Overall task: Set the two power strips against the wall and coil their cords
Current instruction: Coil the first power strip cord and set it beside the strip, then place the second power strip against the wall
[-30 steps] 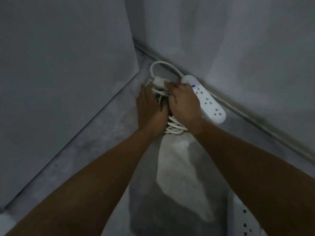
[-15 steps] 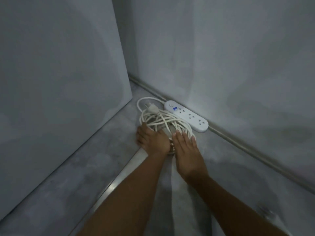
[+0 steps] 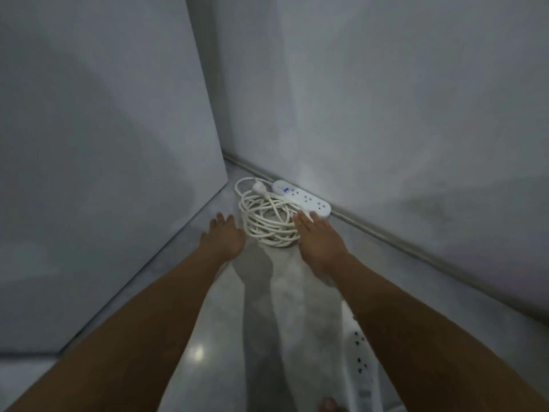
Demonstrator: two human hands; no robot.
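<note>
Two hands [image 3: 224,237] [image 3: 319,240] open-palmed, gripping nothing | coiled cord [image 3: 269,223] between | strip [image 3: 301,197] against wall [image 3: 386,114]

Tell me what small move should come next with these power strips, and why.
Probably reach the right hand back for the second power strip, partly hidden under the right forearm. The first power strip already lies along the wall's foot with its coiled cord beside it, and both hands are open, the left hand clear of the coil.
</note>
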